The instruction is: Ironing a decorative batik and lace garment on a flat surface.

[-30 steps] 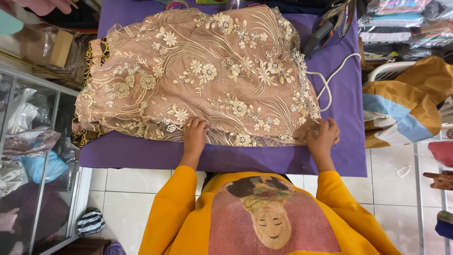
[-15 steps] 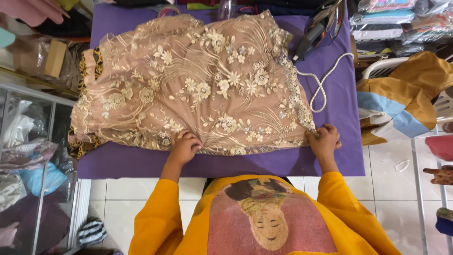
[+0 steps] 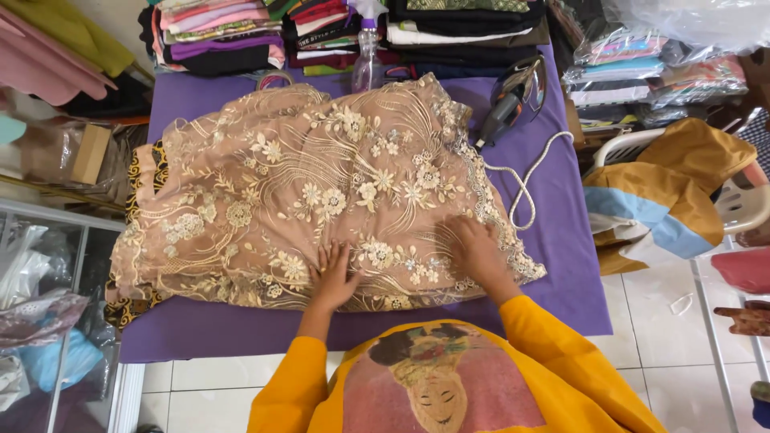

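Hands flat on beige embroidered lace garment (image 3: 321, 200), spread over purple padded table (image 3: 561, 265).

Left hand (image 3: 335, 277) pressed palm-down near the garment's front hem, fingers splayed and open, gripping nothing; right hand (image 3: 475, 250) laid flat just beside it toward the right edge, fingers together, also holding nothing, only touching the cloth. Sheer net fabric, stitched with raised gold flowers and curving lines, scalloped along the border, rumpled in soft folds; dark patterned lining peeking out at the left side. Iron (image 3: 513, 92) standing tilted at the far right corner, twisted white cord (image 3: 525, 180) looping down the purple cover beside the lace. Clear plastic spray bottle (image 3: 366, 56) upright behind the garment, against stacks of folded clothes (image 3: 216, 32). Orange sleeves at the near edge.
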